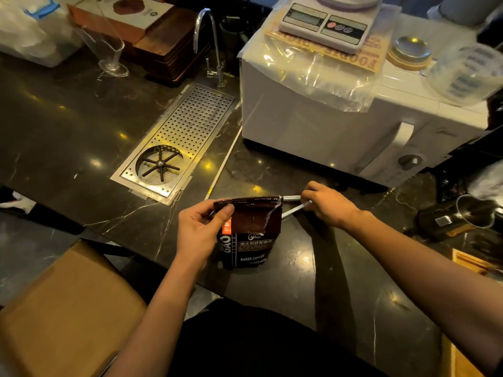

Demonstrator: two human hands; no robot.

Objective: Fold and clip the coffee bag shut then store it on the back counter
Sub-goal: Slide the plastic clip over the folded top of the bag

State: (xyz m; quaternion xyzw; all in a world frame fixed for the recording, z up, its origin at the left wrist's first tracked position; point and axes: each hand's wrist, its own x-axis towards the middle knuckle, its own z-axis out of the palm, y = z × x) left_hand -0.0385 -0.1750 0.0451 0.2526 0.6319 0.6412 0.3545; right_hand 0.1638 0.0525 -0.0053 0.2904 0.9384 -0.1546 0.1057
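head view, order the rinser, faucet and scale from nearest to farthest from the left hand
From the left hand:
1. Rinser, set in the counter just beyond, slightly left.
2. Faucet, farther back, behind the drain grate.
3. Scale, farthest, back right on the white appliance.

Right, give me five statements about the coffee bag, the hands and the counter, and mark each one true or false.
1. The left hand pinches the folded top of the coffee bag. True.
2. The bag lies flat on the counter. False: it stands upright.
3. The right hand holds a white clip at the bag's right top corner. True.
4. The clip's two arms are already closed across the whole fold. False: they are spread apart in a V beside the corner.
5. A kitchen scale sits on the white microwave. True.
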